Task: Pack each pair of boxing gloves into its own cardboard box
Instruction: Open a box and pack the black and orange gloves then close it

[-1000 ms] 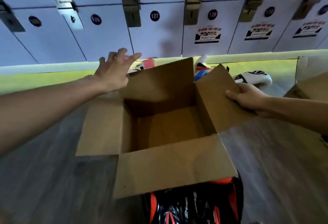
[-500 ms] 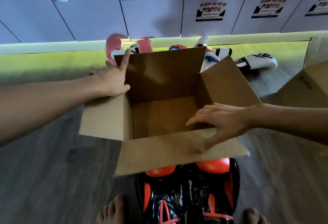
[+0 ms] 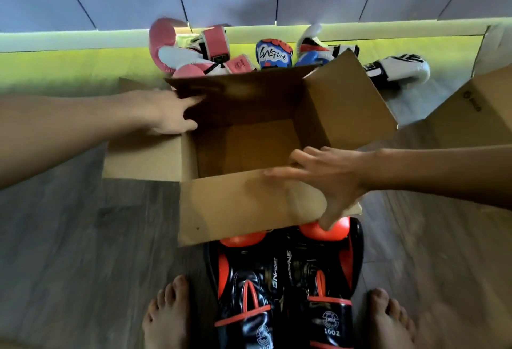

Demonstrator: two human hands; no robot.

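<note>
Right, starting at the box's (image 3: 243, 96) far-left corner, the left hand (image 3: 171, 113) is up against the back flap. Fingers run into the dark cardboard and the thumb sits below them, so whether it pinches the flap or just braces it cannot be told. The box is open and bare inside, with all four flaps out.

Behind it lie the pink gloves (image 3: 194, 55) in a heap, with a blue glove (image 3: 274, 53) just beside them. Right in front of the box, between the person's bare feet, is the black pair (image 3: 277, 287). They lie side by side, cuffs toward the person, orange tips tucked under the near flap.

Over that flap the right hand (image 3: 327, 179) is spread wide and flat, gripping nothing. Its thumb reaches down by an orange tip, though blur hides whether they touch.

Those black gloves look fat, padded and glossy. They are probably light for their bulk, soft enough to squash, and slick on the rounded end. The best hold is likely at the strapped cuffs, where they narrow and stiffen, one per hand or both cuffs pinched together. The box looks light and may skid on the floor, so a bracing hand makes sense.

Behind the box's right flap lies a white glove (image 3: 399, 70), and right of the box stands a second box (image 3: 471, 116).
</note>
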